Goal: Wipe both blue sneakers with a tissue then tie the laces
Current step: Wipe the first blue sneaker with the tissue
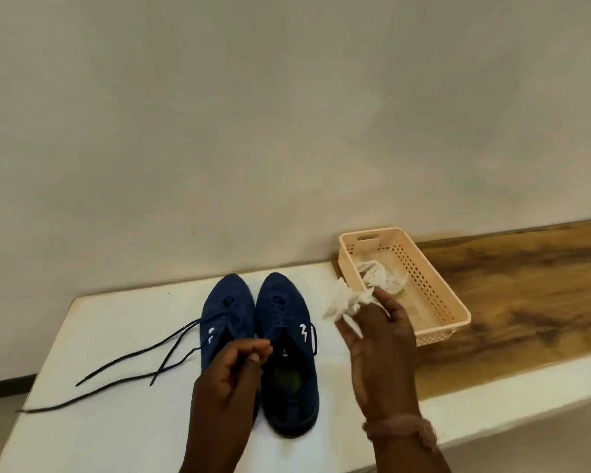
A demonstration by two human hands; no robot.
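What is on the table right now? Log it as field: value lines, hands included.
surface: white table
shoes: left sneaker and right sneaker, side by side, toes toward the wall
laces: left sneaker's laces untied, trailing left across the table
left hand: on the left sneaker's opening
right hand: holding a crumpled tissue
basket: right of the shoes, another crumpled tissue inside

A plain home room — bare plaster wall (287, 114), wooden ledge (526, 285), white table (116, 336).

A plain beige wall (287, 114) backs a white table (123, 421) (wood-grain counter (526, 285) alongside).
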